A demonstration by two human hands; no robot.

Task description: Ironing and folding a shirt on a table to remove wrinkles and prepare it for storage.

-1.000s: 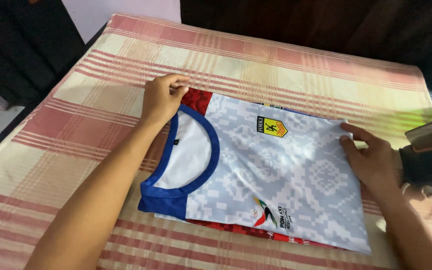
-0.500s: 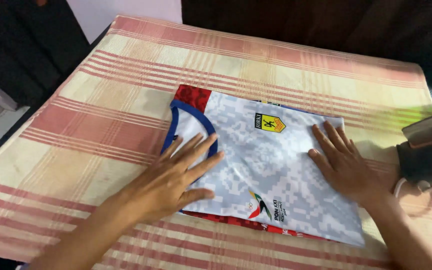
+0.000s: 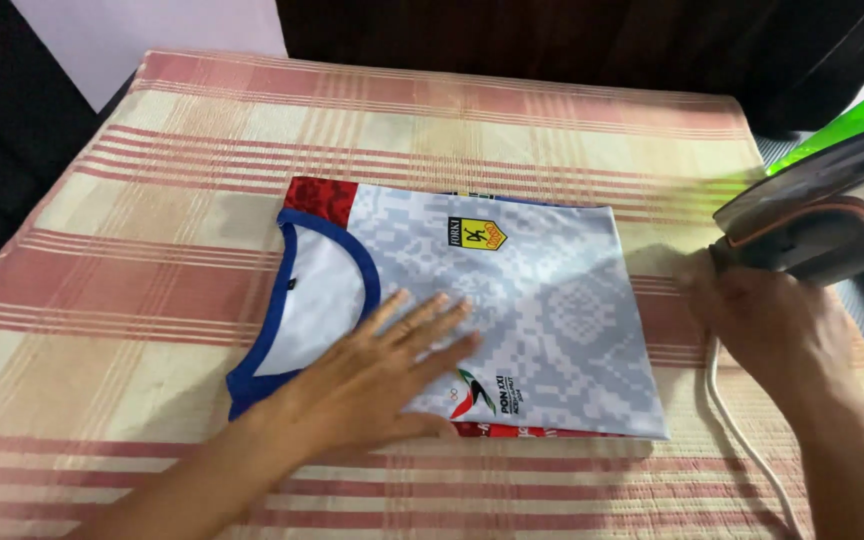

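Left hand spread flat on folded white-and-blue jersey, right hand gripping iron handle, striped cloth-covered table.

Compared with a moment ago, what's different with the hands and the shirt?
The right hand left the folded shirt and moved right to the clothes iron; its grip is unclear. The left hand stayed flat on the shirt. The shirt remains folded on the striped cloth.

A smooth, faintly sheened white-and-blue patterned synthetic-cloth jersey lies on a matt, coarse-woven red-and-cream striped cloth cover. The dark clothes iron shows a glossy metal soleplate and a smooth white plastic-coated cord.
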